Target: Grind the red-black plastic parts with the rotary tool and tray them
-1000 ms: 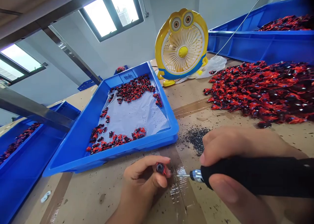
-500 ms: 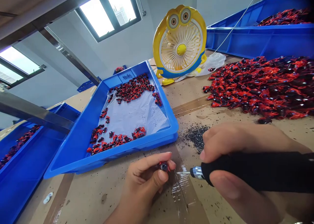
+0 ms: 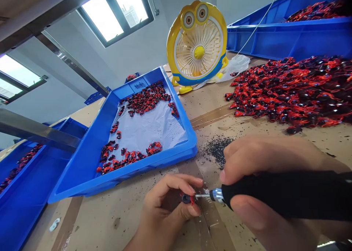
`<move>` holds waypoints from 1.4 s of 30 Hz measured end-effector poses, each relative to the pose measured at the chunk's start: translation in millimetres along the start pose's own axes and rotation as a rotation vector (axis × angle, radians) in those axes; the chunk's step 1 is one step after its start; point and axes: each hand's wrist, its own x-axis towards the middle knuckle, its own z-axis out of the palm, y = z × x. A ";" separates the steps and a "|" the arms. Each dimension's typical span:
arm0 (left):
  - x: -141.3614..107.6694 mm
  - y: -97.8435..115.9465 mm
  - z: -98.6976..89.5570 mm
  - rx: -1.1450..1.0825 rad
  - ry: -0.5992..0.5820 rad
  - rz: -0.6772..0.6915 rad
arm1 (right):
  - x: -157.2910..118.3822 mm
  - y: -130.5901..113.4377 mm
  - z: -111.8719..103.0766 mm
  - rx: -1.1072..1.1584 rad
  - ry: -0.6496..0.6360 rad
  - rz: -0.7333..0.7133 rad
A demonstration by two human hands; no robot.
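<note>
A small red-and-black part with a round dark end is pinched between the thumb and fingers of my left hand, just above the cardboard-covered table. My right hand is wrapped round a thick black cylindrical tool with a silver collar and a thin metal bit. The bit points left and its tip meets the right side of the part; whether it goes inside I cannot tell. Below both hands, a brown tape strip crosses the table.
A blue tray, lined with white sheet, holds many similar parts to the left. At right lies a big heap of red-and-black parts. A yellow fan stands behind. Black shavings lie near my right hand. More blue bins are around.
My left hand has shifted slightly right and down, its fingers spread wider around the part. The tool's bit, apart from the part before, now touches it. The view has tilted a little.
</note>
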 end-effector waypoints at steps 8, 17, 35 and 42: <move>8.4 -0.5 -2.8 0.149 0.064 0.162 | -5.3 1.3 5.8 -0.073 0.041 0.035; 7.6 1.7 -1.3 0.273 0.083 0.199 | 0.5 2.6 6.1 -0.086 0.018 0.011; 11.2 3.0 -0.8 0.504 0.029 0.398 | -2.7 8.1 13.7 -0.127 -0.088 -0.057; 10.9 3.9 0.6 0.525 0.030 0.420 | 4.7 8.2 17.9 -0.050 -0.069 -0.074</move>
